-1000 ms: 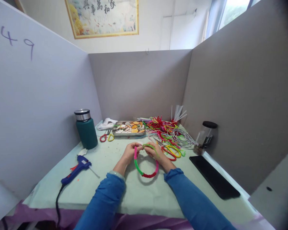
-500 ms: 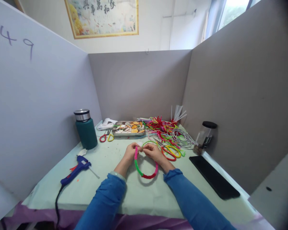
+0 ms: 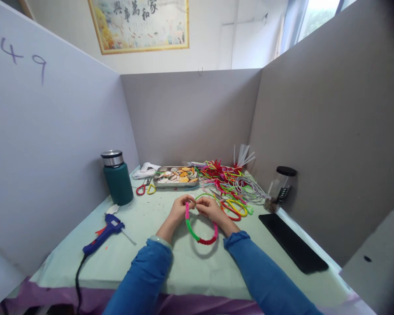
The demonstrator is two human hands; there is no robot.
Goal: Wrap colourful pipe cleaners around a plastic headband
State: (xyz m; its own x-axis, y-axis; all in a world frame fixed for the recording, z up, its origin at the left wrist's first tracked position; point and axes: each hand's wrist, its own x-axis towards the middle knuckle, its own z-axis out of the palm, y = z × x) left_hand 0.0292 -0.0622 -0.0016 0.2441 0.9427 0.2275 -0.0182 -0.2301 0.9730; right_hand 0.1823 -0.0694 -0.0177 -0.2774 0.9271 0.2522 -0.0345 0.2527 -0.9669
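Note:
A ring wrapped in pink, green and red fuzzy material (image 3: 207, 241) hangs below my two hands, over the pale green tablecloth. My left hand (image 3: 181, 208) pinches its upper left end, beside the pink part. My right hand (image 3: 211, 209) is closed on its upper right part, and the fingertips of both hands nearly meet at the top. A thin green strand (image 3: 202, 194) curves just behind my right fingers. What lies between the fingertips is too small to make out.
Red-and-yellow scissors (image 3: 231, 211) lie right of my right hand. Behind are a tray of small pieces (image 3: 176, 185) and a colourful pile of stems (image 3: 218, 173). A blue glue gun (image 3: 103, 234) and green bottle (image 3: 118, 183) stand left; a black slab (image 3: 293, 243) and jar (image 3: 280, 188) are right.
The ring has shifted slightly to the right at its lower part. Both hands keep nearly the same place and hold.

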